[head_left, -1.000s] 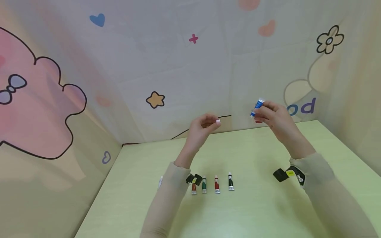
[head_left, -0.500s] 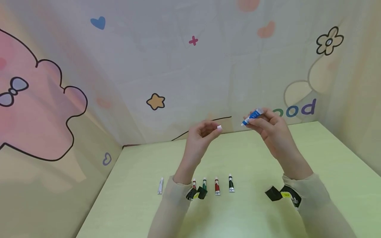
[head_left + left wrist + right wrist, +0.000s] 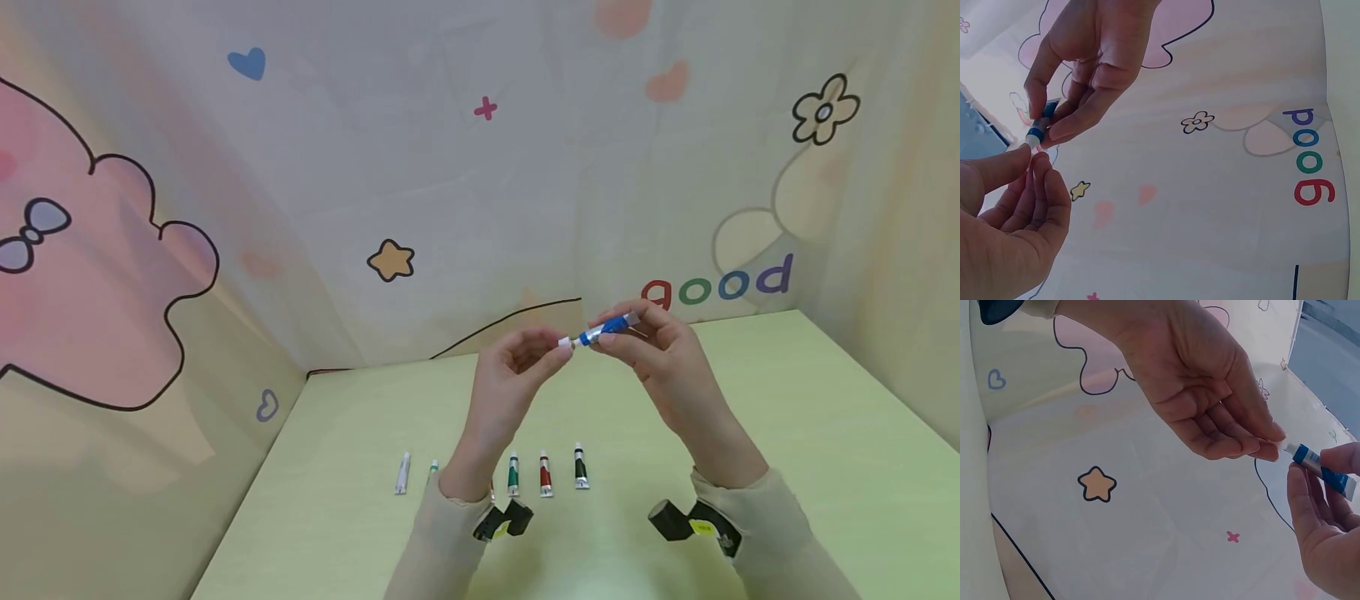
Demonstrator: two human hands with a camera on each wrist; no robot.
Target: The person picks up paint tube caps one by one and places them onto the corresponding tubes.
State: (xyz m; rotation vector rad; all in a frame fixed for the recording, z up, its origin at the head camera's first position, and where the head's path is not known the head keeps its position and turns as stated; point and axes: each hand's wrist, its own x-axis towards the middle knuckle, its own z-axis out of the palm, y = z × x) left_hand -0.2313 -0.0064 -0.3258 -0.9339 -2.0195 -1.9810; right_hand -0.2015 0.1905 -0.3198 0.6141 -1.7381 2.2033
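In the head view my right hand [image 3: 667, 367] pinches a blue and silver paint tube [image 3: 606, 328] between thumb and fingers, its nozzle pointing left. My left hand [image 3: 510, 375] pinches a small white cap [image 3: 565, 342] between thumb and fingertips. Cap and nozzle are close together or touching; I cannot tell which. Both hands are raised above the table. The right wrist view shows the tube [image 3: 1319, 467] with its bare white nozzle near the left hand's fingertips; the cap is mostly hidden there.
Several paint tubes stand in a row on the pale green table [image 3: 337, 467]: a white one [image 3: 402, 473], a dark green one [image 3: 513, 475], a red one [image 3: 546, 475] and a black one [image 3: 581, 467]. My left forearm covers part of the row. A printed curtain [image 3: 450, 183] hangs behind.
My right hand has moved left and down, turning the blue tube so its nozzle points at the cap. My left hand has lowered slightly, still pinching the cap.
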